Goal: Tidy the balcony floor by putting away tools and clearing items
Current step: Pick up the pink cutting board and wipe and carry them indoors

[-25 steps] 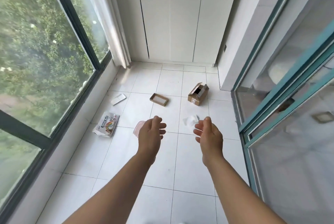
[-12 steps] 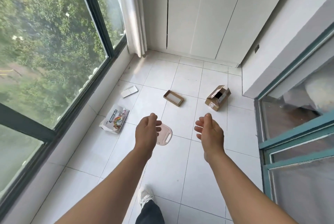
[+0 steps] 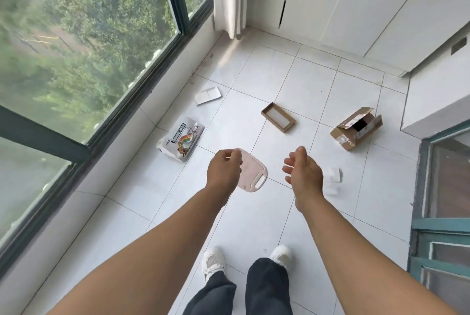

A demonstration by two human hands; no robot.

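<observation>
Balcony floor (image 3: pixel 254 225) (white tile) holds scattered boxes; left hand (image 3: pixel 223 172) and right hand (image 3: pixel 302 174) hover released.

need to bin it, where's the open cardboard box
Head view, right side: the open cardboard box lies on the floor tiles, right of the shallow brown tray.

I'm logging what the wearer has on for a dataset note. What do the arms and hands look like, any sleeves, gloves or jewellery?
Both forearms are bare to the bottom edge of the picture, with no sleeves showing. The left hand and right hand wear no gloves, and no watch, ring or bracelet is visible.
</observation>
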